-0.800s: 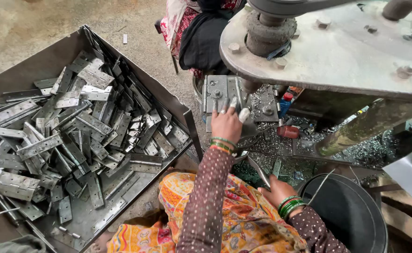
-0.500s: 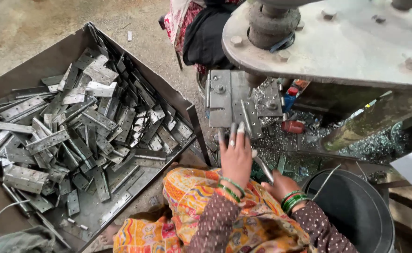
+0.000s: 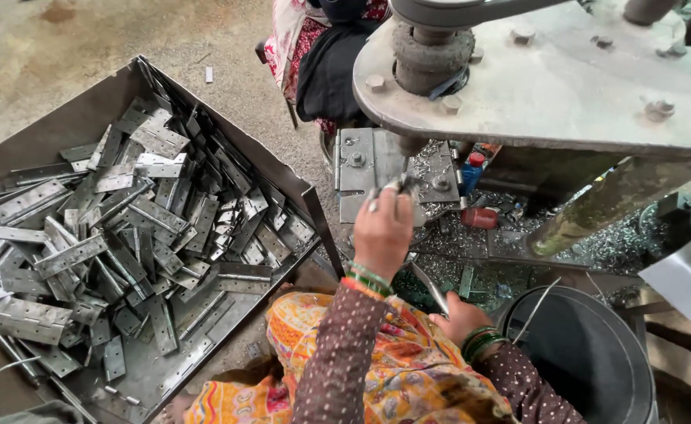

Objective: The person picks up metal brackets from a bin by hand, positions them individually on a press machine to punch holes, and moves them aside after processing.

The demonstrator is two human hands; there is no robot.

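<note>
The press head overhangs the die plate at upper centre, leaving a low gap. The tray wall blocks the left; the black bucket crowds lower right.

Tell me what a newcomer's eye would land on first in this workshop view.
First, the big dark metal tray at left, heaped with flat grey steel hinge plates. Next, the heavy grey press machine overhanging the upper right, with the person's left hand reaching up to its small steel die block. Lower right, the right hand holds a thin metal strip beside a round black bucket.
</note>
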